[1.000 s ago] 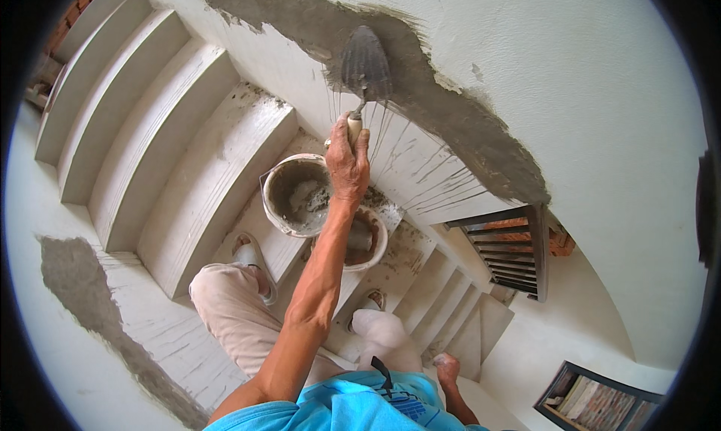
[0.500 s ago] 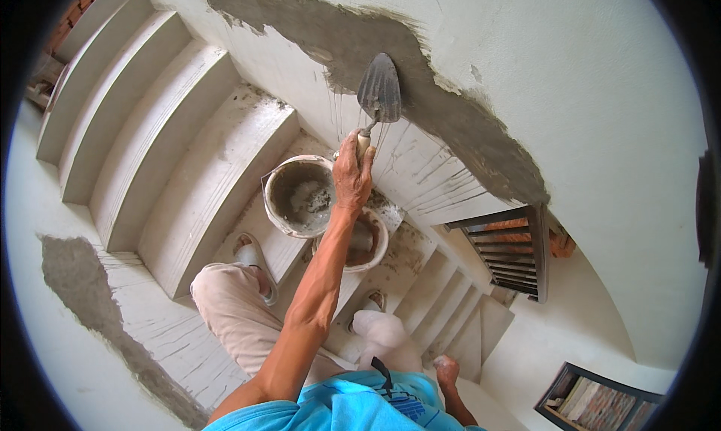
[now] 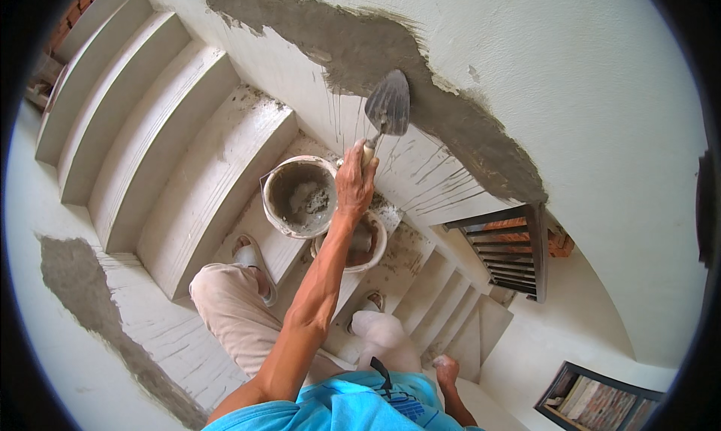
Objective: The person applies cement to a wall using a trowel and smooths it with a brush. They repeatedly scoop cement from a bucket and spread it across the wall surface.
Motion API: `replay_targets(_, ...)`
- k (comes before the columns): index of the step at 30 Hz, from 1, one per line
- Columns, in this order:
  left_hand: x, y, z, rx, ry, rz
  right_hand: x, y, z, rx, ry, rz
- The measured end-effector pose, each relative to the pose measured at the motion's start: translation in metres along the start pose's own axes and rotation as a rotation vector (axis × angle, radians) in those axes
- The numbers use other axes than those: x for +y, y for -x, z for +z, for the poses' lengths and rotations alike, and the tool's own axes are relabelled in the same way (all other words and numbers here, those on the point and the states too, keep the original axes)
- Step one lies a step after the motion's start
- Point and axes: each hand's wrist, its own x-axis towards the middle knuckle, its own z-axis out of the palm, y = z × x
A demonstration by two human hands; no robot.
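My left hand [image 3: 354, 183] is closed round the pale handle of a trowel [image 3: 388, 104] with a broad, dark blade. The blade lies over the lower edge of a long patch of grey mortar [image 3: 451, 123] on the white wall; whether it presses on the wall I cannot tell. Below the hand stands a bucket [image 3: 279, 222] with grey mortar inside. A second bucket [image 3: 381, 243] sits beside it, partly hidden by my left forearm. Low at my right side, my right hand [image 3: 445, 369] is curled closed, away from the tools; its inside is hidden.
Curved pale steps [image 3: 180, 131] rise at the left, and narrower steps [image 3: 435, 303] descend at the right. My sandalled feet stand on the steps near the buckets. A dark slatted window [image 3: 507, 251] opens in the wall. Another mortar patch [image 3: 82, 281] covers the left wall.
My left hand has drawn the trowel a little down and to the right, and its blade has turned slightly. My right hand and the buckets stay in place.
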Motion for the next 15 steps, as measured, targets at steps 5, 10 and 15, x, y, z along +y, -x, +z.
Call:
replay_targets(5, 0.015, -0.011, 0.0, 0.085, 0.054, -0.013, -0.002, 0.002, -0.002, 0.0, -0.015, -0.015)
replay_targets(10, 0.022, -0.052, 0.009, 0.172, 0.071, 0.037, 0.002, 0.001, 0.001, 0.053, -0.015, -0.065)
replay_targets(15, 0.008, -0.033, 0.01, 0.035, 0.061, -0.014, -0.009, 0.003, -0.004, -0.001, -0.025, 0.031)
